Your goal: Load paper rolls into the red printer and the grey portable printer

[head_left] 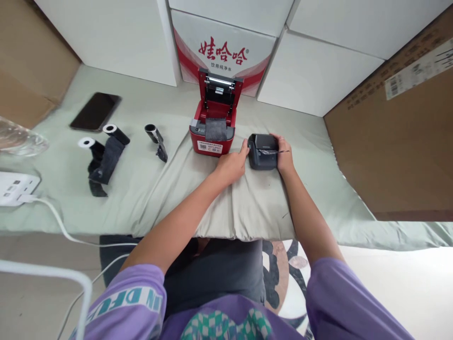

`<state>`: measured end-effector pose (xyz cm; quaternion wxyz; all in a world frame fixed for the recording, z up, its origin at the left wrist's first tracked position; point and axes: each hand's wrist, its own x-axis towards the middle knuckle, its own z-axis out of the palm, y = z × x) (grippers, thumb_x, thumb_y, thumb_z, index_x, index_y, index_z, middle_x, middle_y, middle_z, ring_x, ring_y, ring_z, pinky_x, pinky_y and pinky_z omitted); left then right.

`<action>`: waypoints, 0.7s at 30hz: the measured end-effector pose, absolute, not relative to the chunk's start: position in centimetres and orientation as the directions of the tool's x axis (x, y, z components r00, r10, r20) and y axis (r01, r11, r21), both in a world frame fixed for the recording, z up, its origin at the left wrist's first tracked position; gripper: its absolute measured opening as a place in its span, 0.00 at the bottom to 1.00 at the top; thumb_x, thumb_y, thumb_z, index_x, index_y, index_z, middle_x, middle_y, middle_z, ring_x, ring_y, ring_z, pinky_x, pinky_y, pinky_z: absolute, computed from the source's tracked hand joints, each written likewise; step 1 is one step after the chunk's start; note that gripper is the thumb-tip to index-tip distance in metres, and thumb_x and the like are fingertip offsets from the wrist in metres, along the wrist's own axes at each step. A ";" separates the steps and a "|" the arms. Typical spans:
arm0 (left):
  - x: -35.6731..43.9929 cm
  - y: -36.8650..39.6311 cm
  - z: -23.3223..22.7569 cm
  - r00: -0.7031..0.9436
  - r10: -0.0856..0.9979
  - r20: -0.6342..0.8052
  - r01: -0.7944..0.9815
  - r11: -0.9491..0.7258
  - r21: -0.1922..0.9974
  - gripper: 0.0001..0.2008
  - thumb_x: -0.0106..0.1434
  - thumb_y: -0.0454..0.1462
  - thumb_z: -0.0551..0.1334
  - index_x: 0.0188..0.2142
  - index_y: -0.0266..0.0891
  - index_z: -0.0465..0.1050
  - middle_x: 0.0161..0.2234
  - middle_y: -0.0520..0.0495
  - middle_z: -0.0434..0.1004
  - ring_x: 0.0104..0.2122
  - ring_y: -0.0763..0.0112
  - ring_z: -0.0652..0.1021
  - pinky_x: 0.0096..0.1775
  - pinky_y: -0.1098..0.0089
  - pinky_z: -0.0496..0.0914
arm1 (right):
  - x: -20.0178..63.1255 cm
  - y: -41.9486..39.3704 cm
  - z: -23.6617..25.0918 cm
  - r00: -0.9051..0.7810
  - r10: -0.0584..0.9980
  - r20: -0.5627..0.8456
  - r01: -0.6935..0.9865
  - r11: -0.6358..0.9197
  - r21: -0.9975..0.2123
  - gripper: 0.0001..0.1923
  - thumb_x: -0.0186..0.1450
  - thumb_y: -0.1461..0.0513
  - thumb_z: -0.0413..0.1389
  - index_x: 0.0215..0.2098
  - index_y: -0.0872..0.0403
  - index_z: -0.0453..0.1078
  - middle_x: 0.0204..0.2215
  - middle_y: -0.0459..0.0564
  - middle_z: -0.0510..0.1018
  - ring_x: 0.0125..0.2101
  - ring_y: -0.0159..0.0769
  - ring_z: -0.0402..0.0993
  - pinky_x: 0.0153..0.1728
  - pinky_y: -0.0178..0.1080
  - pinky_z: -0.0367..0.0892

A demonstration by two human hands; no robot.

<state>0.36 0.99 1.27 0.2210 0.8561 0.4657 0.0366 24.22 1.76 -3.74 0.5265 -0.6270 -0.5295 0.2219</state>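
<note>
A small black label printer [262, 159] rests on the green cloth, its lid down and a thin dark strip sticking out at its front slot. My right hand [284, 153] grips its right side, the fingers reaching round behind the top corner. On the opposite side, my left hand [231, 166] holds the printer's left edge with its fingertips, the fingers held together. Just left of it stands a red label printer [212, 147] with its lid raised and a dark strip of paper hanging over its front. The underside of the black printer is hidden.
Black paper rolls [104, 158] with loose strips lie to the left, near a small dark roll [154, 134] and a phone [95, 112]. A white power strip [14, 189] with a cable sits at far left. White boxes line the back; a large cardboard box [396, 141] stands right.
</note>
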 end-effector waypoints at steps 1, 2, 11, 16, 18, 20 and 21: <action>0.4 1.1 1.3 0.576 0.805 -0.144 0.781 -0.489 0.387 0.40 0.72 0.33 0.50 0.78 0.38 0.34 0.56 0.35 0.81 0.49 0.56 0.83 0.49 0.60 0.75 | 24.2 1.8 -3.7 0.339 0.899 0.278 0.429 0.115 -0.896 0.42 0.67 0.30 0.43 0.52 0.51 0.80 0.51 0.54 0.84 0.54 0.44 0.78 0.63 0.51 0.65; 0.5 1.1 1.2 0.585 0.798 -0.143 0.780 -0.505 0.370 0.40 0.71 0.33 0.51 0.78 0.38 0.33 0.55 0.35 0.81 0.49 0.56 0.83 0.48 0.61 0.74 | 24.2 1.8 -3.8 0.334 0.900 0.279 0.429 0.118 -0.895 0.42 0.67 0.30 0.43 0.52 0.51 0.80 0.51 0.54 0.84 0.54 0.44 0.78 0.63 0.51 0.65; 0.5 1.2 1.4 0.578 0.805 -0.132 0.776 -0.493 0.394 0.40 0.71 0.32 0.50 0.78 0.37 0.35 0.52 0.36 0.82 0.49 0.56 0.82 0.50 0.62 0.74 | 24.3 2.0 -3.7 0.293 0.905 0.308 0.480 0.139 -0.866 0.41 0.67 0.30 0.44 0.52 0.49 0.80 0.48 0.50 0.84 0.52 0.43 0.77 0.62 0.48 0.66; 0.7 0.7 0.7 0.547 0.831 -0.103 0.756 -0.438 0.486 0.40 0.71 0.33 0.51 0.78 0.41 0.37 0.60 0.39 0.78 0.52 0.57 0.81 0.52 0.63 0.74 | 24.3 2.0 -3.9 0.308 0.899 0.310 0.463 0.144 -0.875 0.41 0.67 0.30 0.43 0.52 0.49 0.80 0.48 0.52 0.84 0.52 0.43 0.78 0.60 0.49 0.67; 1.0 0.4 0.4 0.520 0.849 -0.096 0.761 -0.410 0.503 0.40 0.71 0.34 0.51 0.78 0.39 0.37 0.59 0.37 0.79 0.52 0.58 0.81 0.53 0.63 0.73 | 24.5 2.1 -4.1 0.320 0.894 0.314 0.452 0.148 -0.880 0.41 0.67 0.30 0.42 0.52 0.49 0.80 0.47 0.52 0.84 0.52 0.44 0.78 0.60 0.50 0.68; 1.3 0.1 0.3 0.499 0.862 -0.093 0.769 -0.391 0.506 0.39 0.72 0.35 0.51 0.78 0.37 0.37 0.56 0.36 0.81 0.52 0.57 0.81 0.53 0.63 0.73 | 24.6 2.2 -4.3 0.322 0.891 0.319 0.449 0.152 -0.880 0.41 0.67 0.30 0.42 0.51 0.48 0.80 0.47 0.51 0.84 0.53 0.44 0.78 0.61 0.50 0.67; 1.4 0.0 0.2 0.489 0.867 -0.092 0.774 -0.383 0.505 0.38 0.72 0.35 0.50 0.78 0.37 0.37 0.55 0.36 0.81 0.52 0.57 0.81 0.53 0.63 0.73 | 24.7 2.2 -4.4 0.322 0.891 0.319 0.449 0.153 -0.881 0.41 0.67 0.30 0.42 0.51 0.48 0.80 0.47 0.51 0.84 0.53 0.44 0.78 0.61 0.50 0.67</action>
